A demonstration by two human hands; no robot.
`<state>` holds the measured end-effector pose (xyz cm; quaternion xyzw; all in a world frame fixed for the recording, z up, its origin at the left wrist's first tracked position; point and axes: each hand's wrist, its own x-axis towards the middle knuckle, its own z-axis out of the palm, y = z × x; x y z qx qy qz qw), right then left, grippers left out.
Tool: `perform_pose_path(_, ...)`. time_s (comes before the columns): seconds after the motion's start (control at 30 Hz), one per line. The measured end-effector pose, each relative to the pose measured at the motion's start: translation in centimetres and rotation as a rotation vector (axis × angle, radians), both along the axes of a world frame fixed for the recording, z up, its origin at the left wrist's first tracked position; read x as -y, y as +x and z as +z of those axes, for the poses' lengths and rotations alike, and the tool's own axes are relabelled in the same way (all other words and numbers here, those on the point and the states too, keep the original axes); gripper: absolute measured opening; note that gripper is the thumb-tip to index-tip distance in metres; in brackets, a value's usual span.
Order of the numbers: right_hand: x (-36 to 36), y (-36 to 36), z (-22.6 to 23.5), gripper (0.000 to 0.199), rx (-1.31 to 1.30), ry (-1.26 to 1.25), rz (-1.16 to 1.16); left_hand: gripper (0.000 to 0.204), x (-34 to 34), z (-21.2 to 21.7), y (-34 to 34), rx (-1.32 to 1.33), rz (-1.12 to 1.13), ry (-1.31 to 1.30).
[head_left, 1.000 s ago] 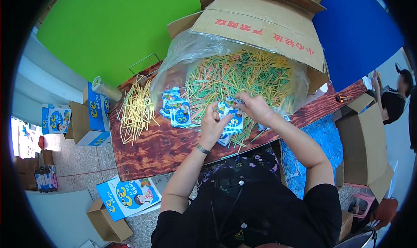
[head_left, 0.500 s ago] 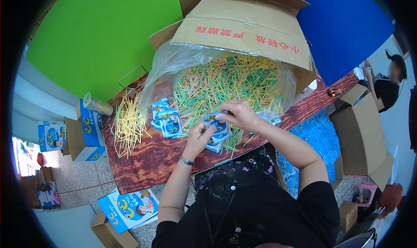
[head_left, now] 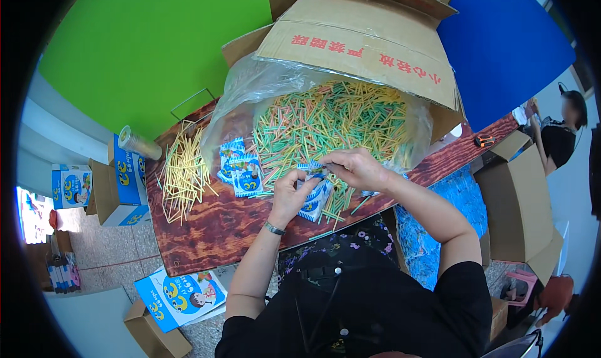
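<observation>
Between my two hands is a small blue-and-white packet [head_left: 312, 172], pinched at its upper edge. My left hand [head_left: 288, 199], with a band at its wrist, closes on the packet's left side. On the other side, my right hand [head_left: 358, 168] has its fingertips together on the packet's top corner. Just below lies another blue-and-white packet [head_left: 315, 211] on the table. Left of my hands, several filled packets [head_left: 248, 177] overlap. Beyond my hands, a heap of thin coloured sticks [head_left: 332, 117] spills from a clear plastic bag [head_left: 235, 93].
A large cardboard box [head_left: 357, 41] lies on its side around the bag. Yellow sticks [head_left: 185, 175] are piled at the table's left, beside a clear jar [head_left: 139, 143]. An orange-handled tool [head_left: 485, 141] rests at the right. Open cartons [head_left: 516, 201] flank the table; another person [head_left: 557, 135] is far right.
The packet in my hands has tipped so its face is less visible. My right fingers have shifted along its top edge. The whole view has moved slightly.
</observation>
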<state>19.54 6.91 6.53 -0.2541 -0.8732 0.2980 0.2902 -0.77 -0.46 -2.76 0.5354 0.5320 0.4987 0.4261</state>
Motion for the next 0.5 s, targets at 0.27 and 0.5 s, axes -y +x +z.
perform_pose_path(0.27,-12.2,3.9,-1.9,0.037,0.838,0.419,-0.345,0.024,0.6,2.0,-0.3,-0.152,0.058,0.012)
perform_pose_path(0.5,-14.1,1.4,-4.5,0.032,1.116,0.514,-0.135,0.026,1.1,1.9,-0.2,-0.156,0.084,-0.002)
